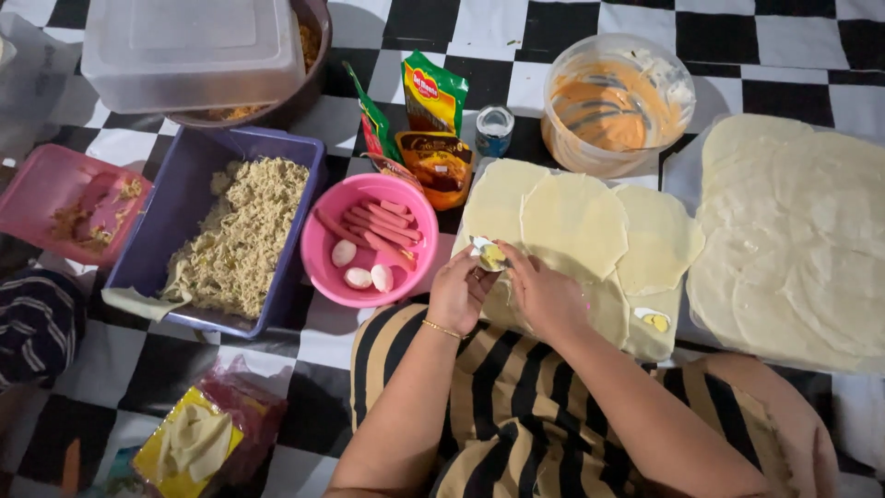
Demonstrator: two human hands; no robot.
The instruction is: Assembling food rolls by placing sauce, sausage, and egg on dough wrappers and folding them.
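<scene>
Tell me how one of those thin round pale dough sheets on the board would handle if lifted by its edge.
The thin round pale dough sheet would probably flop and drape, since it looks very thin and lies flat. It may cling to its overlapping neighbours and could tear if pulled quickly. It looks light for its width.

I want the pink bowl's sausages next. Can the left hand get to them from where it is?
Probably yes. The left hand sits right beside the pink bowl, nothing lies between them, and the sausages lie uncovered, though that hand now helps hold an egg piece.
</scene>
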